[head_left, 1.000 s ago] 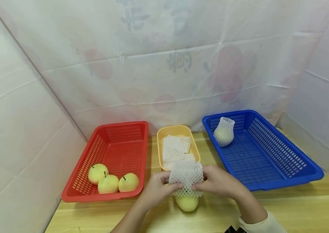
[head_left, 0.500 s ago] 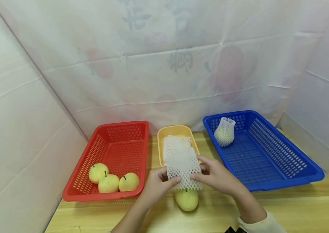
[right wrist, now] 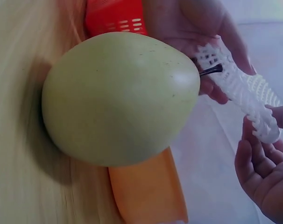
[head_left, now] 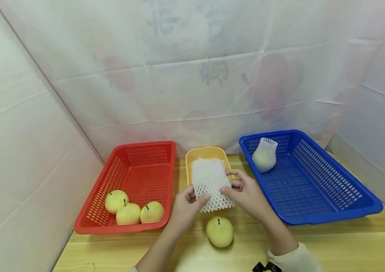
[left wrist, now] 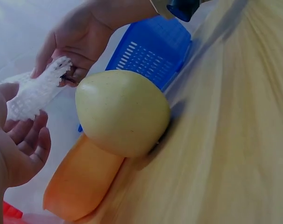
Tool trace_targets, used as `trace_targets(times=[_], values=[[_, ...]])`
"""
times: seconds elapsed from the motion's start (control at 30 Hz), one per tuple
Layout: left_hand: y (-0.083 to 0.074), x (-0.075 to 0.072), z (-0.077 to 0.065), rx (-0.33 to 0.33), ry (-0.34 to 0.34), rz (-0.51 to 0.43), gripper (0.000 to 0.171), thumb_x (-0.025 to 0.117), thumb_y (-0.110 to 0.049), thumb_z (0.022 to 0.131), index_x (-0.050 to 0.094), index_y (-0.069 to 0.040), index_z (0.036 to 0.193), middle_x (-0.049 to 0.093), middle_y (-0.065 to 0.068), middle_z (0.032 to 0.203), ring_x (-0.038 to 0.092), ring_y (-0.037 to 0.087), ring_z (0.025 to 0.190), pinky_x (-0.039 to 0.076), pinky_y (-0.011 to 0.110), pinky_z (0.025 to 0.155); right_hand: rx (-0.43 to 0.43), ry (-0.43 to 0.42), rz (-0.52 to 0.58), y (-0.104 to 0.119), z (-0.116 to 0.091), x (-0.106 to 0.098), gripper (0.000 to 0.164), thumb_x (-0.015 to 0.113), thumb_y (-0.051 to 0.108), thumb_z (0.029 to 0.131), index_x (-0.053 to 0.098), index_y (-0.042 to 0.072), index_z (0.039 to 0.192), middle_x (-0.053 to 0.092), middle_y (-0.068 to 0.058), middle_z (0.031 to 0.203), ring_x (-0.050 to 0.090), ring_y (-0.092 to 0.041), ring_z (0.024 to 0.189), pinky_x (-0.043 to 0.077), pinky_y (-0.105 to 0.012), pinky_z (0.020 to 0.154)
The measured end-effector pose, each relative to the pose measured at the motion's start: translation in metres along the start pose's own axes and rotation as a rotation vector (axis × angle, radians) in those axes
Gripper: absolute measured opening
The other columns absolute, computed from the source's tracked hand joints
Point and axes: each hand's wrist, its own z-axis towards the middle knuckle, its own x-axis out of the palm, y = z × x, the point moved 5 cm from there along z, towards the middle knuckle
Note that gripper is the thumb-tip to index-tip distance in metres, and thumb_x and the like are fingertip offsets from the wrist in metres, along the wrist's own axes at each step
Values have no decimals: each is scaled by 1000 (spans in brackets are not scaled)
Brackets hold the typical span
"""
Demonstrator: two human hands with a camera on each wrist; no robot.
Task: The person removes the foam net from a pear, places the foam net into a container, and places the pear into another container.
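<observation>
While the left hand (head_left: 185, 209) pinches one side of a white foam net (head_left: 212, 185) between thumb and fingers, the right hand (head_left: 247, 194) pinches the other; the head view shows the net flattened above the near end of the yellow tray (head_left: 207, 152), midway along the tabletop's (head_left: 335, 249) far edge. Toward its near edge a bare pear (head_left: 219, 232) stands upright. Three more pears (head_left: 128, 214) lie along the near edge of the red basket (head_left: 146, 179), and a netted pear (head_left: 264, 158) sits in the far left corner of the blue basket (head_left: 298, 189). From the left wrist, the bare pear fills the middle, with the blue basket and tray behind it; the left thumb lies on the net, fingers bent below. From the right wrist, the dark stem (right wrist: 212, 70) overlaps the net, so contact cannot be judged; the right thumb and fingers clamp the net's edge.
</observation>
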Motion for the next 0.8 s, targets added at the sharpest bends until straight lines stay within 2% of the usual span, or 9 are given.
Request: trace_targets(times=[0.17,0.33,0.43,0.47,0.57,0.7,0.8], values=[[-6,-5,10,7,-120,13,29,65,-17,89,62,-2,114,68,13,99,66,14,85,56,27,74,34,-83,4,-6,12,2,45,74,23,82,47,13,116,47,-4,60,37,-9,48,35,-23,41],[-32,-6,15,63,-266,115,9,63,-6,87,65,1,94,57,5,79,52,8,67,45,18,58,63,-173,20,-3,19,2,42,74,17,81,44,3,106,53,-10,81,49,-11,60,46,-22,52],[-44,-4,19,88,-317,150,15,63,-4,86,63,2,100,55,7,79,49,10,65,43,16,55,51,-200,31,4,21,3,35,72,13,83,46,-1,100,52,-12,90,50,-11,59,44,-20,51],[-44,-5,21,92,-326,151,20,64,-4,86,62,2,105,56,8,81,50,11,67,44,16,56,43,-204,32,5,21,3,32,72,13,83,48,-2,98,53,-12,91,49,-10,56,43,-20,49],[-40,-6,28,116,-362,132,36,66,-4,85,55,1,119,60,15,90,57,16,72,50,18,62,9,-202,22,2,27,4,27,71,15,84,56,-1,99,51,-10,78,41,-8,48,36,-21,42],[-22,-10,41,160,-390,126,40,70,-9,84,53,-2,119,63,17,104,62,23,80,53,23,70,-19,-222,-53,-15,37,3,22,70,18,85,67,9,105,54,-7,75,39,-10,49,34,-22,41],[-8,-11,48,174,-386,153,37,71,-14,84,57,-6,117,62,12,116,63,24,89,54,28,75,-22,-229,-130,-25,45,2,27,67,14,86,68,14,112,59,-5,93,44,-13,55,37,-22,43]])
